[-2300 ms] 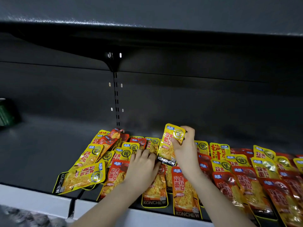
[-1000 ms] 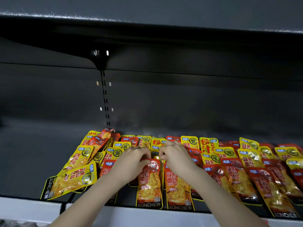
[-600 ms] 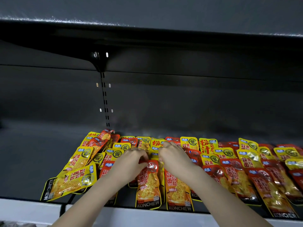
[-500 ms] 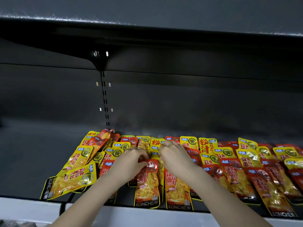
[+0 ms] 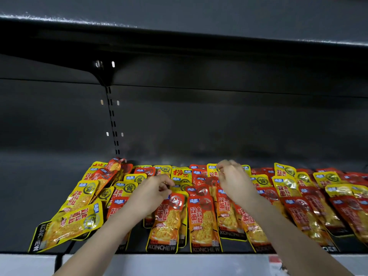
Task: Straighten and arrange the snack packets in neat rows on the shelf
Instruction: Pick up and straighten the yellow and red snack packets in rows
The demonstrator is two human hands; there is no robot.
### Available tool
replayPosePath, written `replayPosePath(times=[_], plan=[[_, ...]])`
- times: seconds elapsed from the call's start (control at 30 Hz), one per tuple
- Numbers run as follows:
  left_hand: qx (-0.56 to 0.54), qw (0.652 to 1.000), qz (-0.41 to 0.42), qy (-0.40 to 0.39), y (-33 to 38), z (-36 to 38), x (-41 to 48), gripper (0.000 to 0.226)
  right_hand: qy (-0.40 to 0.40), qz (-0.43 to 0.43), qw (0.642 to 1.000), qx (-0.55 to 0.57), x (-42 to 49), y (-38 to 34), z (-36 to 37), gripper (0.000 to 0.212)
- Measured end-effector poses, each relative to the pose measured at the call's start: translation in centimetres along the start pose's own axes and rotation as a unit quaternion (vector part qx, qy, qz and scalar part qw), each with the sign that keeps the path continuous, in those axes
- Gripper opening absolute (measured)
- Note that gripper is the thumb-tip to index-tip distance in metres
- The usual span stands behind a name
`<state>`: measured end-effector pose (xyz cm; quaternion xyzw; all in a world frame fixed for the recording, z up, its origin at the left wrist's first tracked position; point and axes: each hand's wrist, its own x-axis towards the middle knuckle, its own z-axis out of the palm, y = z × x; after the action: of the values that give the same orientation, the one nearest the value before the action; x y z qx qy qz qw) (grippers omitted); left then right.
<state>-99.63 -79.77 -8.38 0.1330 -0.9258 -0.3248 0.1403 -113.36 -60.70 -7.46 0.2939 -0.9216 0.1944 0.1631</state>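
Note:
Red and yellow snack packets lie in overlapping rows on the dark shelf (image 5: 49,176). My left hand (image 5: 153,193) is at the middle of the pile, its curled fingers pinching the top of a red packet (image 5: 169,218) that lies lengthwise toward the front edge. Beside it lies another red packet (image 5: 202,220), parallel to the first. My right hand (image 5: 236,181) is further back and to the right, fingers curled and blurred at the top edge of a yellow packet (image 5: 211,169) in the back row. A yellow packet (image 5: 69,224) lies askew at the front left.
The shelf's white front lip (image 5: 179,263) runs along the bottom. An upper shelf (image 5: 179,26) overhangs, with a slotted upright (image 5: 112,120) on the back wall. Tidier packet rows (image 5: 310,200) extend to the right; a loose heap (image 5: 107,174) sits at the left.
My right hand has left the centre packets and moved back and right to the back row. My left hand stays on the red packet's top. The camera has tilted slightly.

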Motion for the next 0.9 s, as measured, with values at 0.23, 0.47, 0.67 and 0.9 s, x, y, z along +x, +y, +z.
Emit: replayPosePath(times=[0.23, 0.47, 0.67, 0.9], plan=[[0.014, 1.000, -0.017, -0.016, -0.7, 0.2, -0.3, 0.021, -0.100, 0.102, 0.990, 0.025, 2.7, 2.2, 0.9, 0.053], [0.070, 0.989, -0.018, 0.127, -1.8, -0.4, -0.1, 0.016, -0.122, 0.163, 0.974, 0.098, 4.0, 2.6, 1.4, 0.059], [0.200, 0.976, -0.037, 0.074, -2.8, -0.6, 1.4, 0.030, -0.139, 0.162, 0.972, 0.098, 4.7, 2.8, 1.1, 0.049], [0.243, 0.969, -0.036, 0.040, -3.1, -0.2, 2.3, 0.033, -0.089, 0.156, 0.979, 0.097, 5.2, 2.9, 1.2, 0.029]])
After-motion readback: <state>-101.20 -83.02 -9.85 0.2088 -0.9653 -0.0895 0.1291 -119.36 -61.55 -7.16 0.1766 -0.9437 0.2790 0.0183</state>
